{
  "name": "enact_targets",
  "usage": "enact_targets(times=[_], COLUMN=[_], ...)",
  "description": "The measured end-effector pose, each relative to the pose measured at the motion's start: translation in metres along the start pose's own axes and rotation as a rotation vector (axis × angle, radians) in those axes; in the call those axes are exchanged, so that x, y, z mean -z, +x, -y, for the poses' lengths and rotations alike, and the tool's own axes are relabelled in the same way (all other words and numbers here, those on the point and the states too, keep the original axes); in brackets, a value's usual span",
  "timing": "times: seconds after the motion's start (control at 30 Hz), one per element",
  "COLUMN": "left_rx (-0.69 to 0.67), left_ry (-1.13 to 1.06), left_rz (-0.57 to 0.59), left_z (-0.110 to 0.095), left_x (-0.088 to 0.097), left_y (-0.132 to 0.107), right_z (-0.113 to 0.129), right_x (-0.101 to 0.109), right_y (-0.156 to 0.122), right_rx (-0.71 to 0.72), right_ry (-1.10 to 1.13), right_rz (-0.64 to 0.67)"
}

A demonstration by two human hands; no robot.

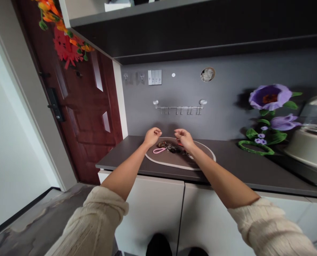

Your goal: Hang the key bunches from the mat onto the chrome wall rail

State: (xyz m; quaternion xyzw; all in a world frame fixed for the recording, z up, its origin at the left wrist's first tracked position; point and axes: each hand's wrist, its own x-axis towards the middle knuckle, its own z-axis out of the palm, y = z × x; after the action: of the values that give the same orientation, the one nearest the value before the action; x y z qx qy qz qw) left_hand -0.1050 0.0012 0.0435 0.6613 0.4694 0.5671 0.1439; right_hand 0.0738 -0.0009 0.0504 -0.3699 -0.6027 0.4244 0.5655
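Both my arms reach out over a dark countertop (227, 160). My left hand (152, 136) is curled into a loose fist above the left end of an oval grey tray (201, 158) with a pale rim. My right hand (183, 137) hovers over the tray's middle, fingers bent inward; whether it holds anything is not clear. On the tray lies a bunch of keys (171, 147) with a pink loop strap (158, 150) and a small red piece. Neither hand clearly touches the keys.
A metal hook rail (178, 107) hangs on the grey wall above the tray, under light switches (154, 77). Purple fabric flowers (270, 113) and a lidded appliance (311, 142) stand at right. A red-brown door (81, 96) is at left; white cabinets sit below.
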Motion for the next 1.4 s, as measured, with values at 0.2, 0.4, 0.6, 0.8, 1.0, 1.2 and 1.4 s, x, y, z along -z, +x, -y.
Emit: enact_targets(times=[0.2, 0.4, 0.6, 0.8, 1.0, 1.2, 1.4], left_rx=[-0.015, 0.028, 0.102, 0.137, 0.149, 0.225, 0.222], left_ry=[0.119, 0.17, 0.185, 0.195, 0.035, -0.167, -0.235], left_rz=[-0.044, 0.095, 0.244, 0.31, 0.259, 0.24, 0.209], left_z=[0.02, 0.024, 0.027, 0.027, 0.027, 0.024, 0.02], left_x=[-0.016, -0.015, -0.016, -0.017, -0.02, -0.02, -0.019], left_y=[-0.006, -0.008, -0.011, -0.012, -0.009, -0.009, -0.009], right_z=[-0.026, -0.037, -0.036, -0.039, -0.04, -0.038, -0.038], right_x=[-0.011, -0.008, -0.005, -0.006, -0.007, -0.01, -0.01], right_y=[0.015, 0.015, 0.011, 0.011, 0.012, 0.009, 0.008], right_rx=[0.047, 0.184, 0.273, 0.261, 0.27, 0.282, 0.239], right_ry=[-0.139, -0.416, -0.611, -0.657, -0.637, -0.671, -0.739], right_rz=[-0.062, -0.039, -0.001, 0.005, 0.036, 0.115, 0.152])
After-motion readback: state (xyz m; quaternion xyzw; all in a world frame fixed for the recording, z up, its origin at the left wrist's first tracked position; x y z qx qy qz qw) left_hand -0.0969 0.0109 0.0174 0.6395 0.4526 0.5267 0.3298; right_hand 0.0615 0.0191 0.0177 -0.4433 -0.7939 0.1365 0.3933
